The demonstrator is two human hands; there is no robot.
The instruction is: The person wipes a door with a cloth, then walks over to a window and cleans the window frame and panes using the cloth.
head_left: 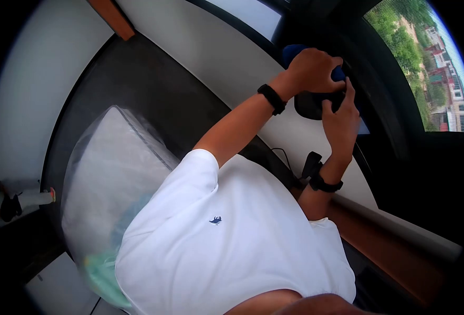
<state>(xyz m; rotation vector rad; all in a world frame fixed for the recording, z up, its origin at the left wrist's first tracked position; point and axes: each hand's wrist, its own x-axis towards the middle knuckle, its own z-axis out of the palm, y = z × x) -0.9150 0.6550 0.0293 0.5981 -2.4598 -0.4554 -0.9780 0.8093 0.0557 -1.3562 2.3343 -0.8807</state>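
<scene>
My left hand (pixel 314 69) is wrapped over a blue and black object (pixel 293 53), whose exact kind I cannot make out. Blue shows beside the knuckles and under the fingers, with a dark rounded part below. From underneath, my right hand (pixel 343 123) reaches the same object, its index finger stretched up and its thumb bent at the dark part. The two hands' fingertips nearly meet. Black bands (pixel 272 100) circle both wrists, the right one (pixel 326 184) carrying a small dark block. Much of the object is hidden by my fingers.
A window (pixel 426 68) with trees and buildings outside is beyond my hands, set in a dark frame. A large clear-plastic-wrapped pale item (pixel 108 173) stands to the left on the dark floor (pixel 153 79). A thin cable (pixel 284 155) hangs near the white wall panel.
</scene>
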